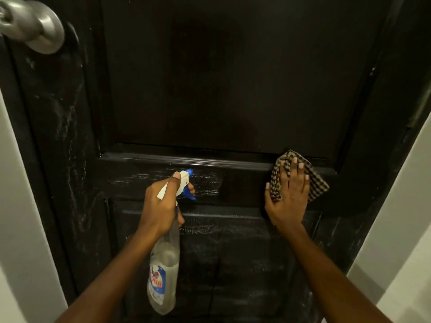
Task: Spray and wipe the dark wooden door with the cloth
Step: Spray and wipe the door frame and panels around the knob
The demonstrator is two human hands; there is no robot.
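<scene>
Pressing cloth by door's edge, right hand; left hand holds bottle.

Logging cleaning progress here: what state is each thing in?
Door: whitish streaks on the left side and lower panels.
Bottle: upright, nozzle toward the door, gripped at the neck.
Cloth: pressed flat against the door's middle rail.
Left hand: grips the bottle, a finger on the trigger.
Right hand: fingers straight, pressing the cloth.
</scene>
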